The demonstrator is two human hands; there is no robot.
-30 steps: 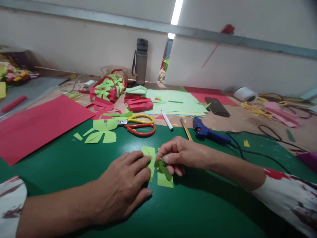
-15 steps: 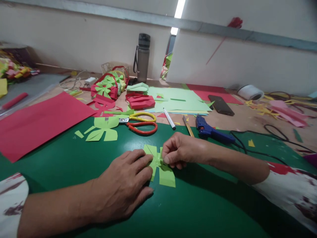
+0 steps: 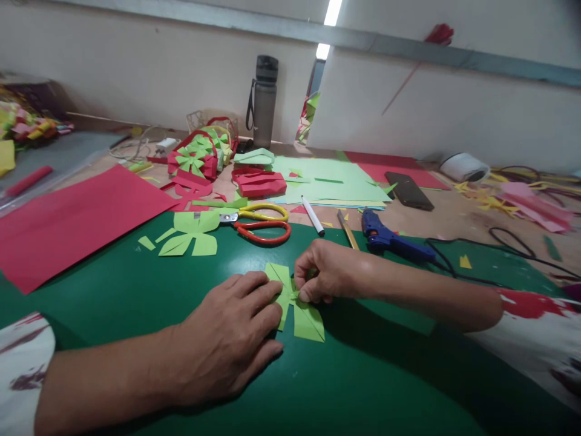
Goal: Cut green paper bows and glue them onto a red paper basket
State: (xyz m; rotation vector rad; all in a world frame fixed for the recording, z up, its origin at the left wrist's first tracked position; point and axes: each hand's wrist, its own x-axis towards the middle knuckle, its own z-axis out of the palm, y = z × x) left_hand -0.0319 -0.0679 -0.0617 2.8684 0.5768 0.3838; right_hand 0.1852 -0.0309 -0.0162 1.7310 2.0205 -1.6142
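A light green paper cut-out (image 3: 307, 321), slit into petal-like flaps, lies on the green mat (image 3: 327, 393). My left hand (image 3: 236, 327) rests flat with fingers stretched out, their tips pressing its left flaps down. My right hand (image 3: 318, 275) is closed, thumb and forefinger pinching paper near the middle of the cut-out; its upper right part is hidden behind these fingers. Farther back lies a second green cut-out (image 3: 202, 242), touching the tip of the scissors (image 3: 263, 233) with one yellow and one red handle.
Behind the hands lie a white marker (image 3: 313, 216), a cutter knife (image 3: 347, 230) and a blue glue gun (image 3: 394, 239) with a black cord. Red paper (image 3: 77, 218) covers the left side. A phone (image 3: 408, 191), small paper baskets (image 3: 195, 160) and a bottle (image 3: 264, 109) stand or lie farther back.
My right hand has shifted slightly up and left at the middle of the cut-out, and the paper there looks more pinched together. My left hand stays in place; the view has moved slightly.
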